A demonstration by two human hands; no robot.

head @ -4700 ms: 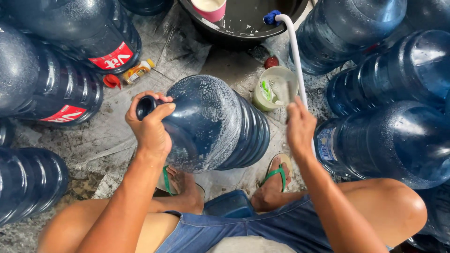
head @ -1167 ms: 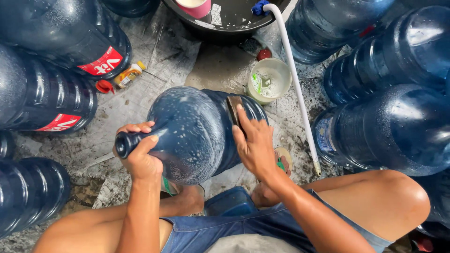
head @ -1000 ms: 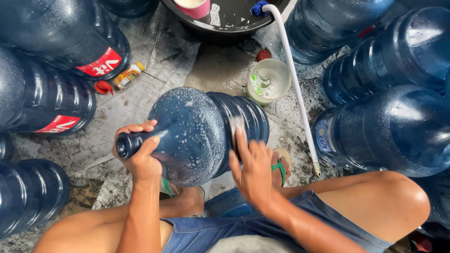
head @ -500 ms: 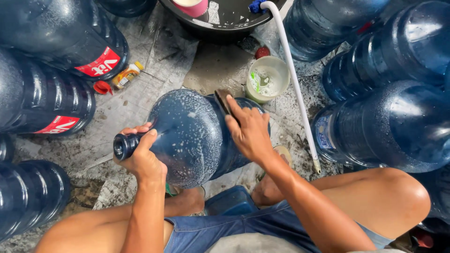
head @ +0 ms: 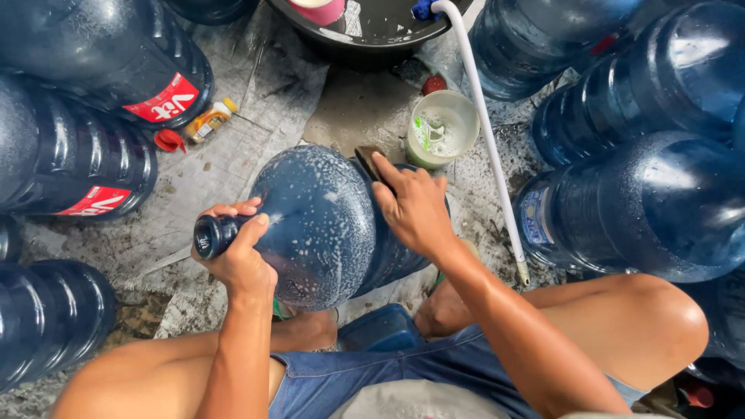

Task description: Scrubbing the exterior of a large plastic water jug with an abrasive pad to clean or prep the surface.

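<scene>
Seated low, knees spread; a blue stool edge [head: 380,330] shows between my legs at 6 o'clock. My left hand [head: 237,252] is clenched around the neck of the big blue water jug [head: 326,225], which lies on its side just ahead of my feet, mouth pointing to 9 o'clock, its shoulder flecked with suds. My right hand [head: 415,209] presses flat on the jug's upper side, fingers closed over a dark scrub pad [head: 371,161] whose end sticks out at 12 o'clock. Just beyond the jug, at 1 o'clock, stands a small pale green tub [head: 442,128] with soapy residue. A white hose [head: 485,132] runs beside it from 12 toward 4 o'clock. Farthest, at 12 o'clock, a black basin [head: 372,27]. More blue jugs [head: 644,202] are stacked at 3 o'clock and 9 o'clock.
</scene>
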